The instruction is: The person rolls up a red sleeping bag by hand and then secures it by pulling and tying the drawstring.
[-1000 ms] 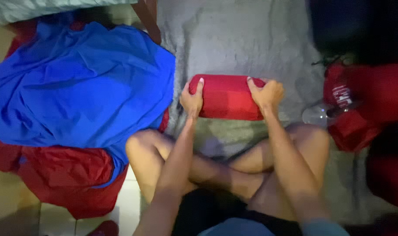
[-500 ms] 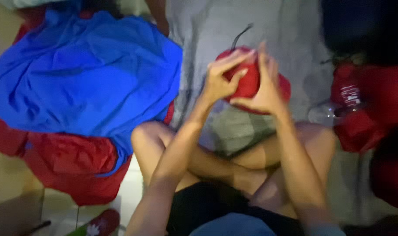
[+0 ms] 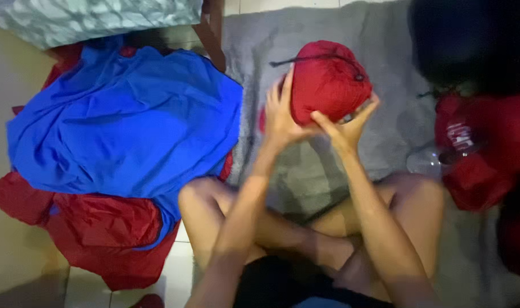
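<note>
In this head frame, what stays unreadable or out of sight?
- Red stuff sack: its underside is covered by the left hand and right hand.
- Red bags: cut by the right edge, blurred.
- Dark bundle: too dark to identify, cut by the top edge.
- Red fabric: mostly under the blue cloth.

red stuffed drawstring sack (image 3: 327,80), upended, lifted
</note>
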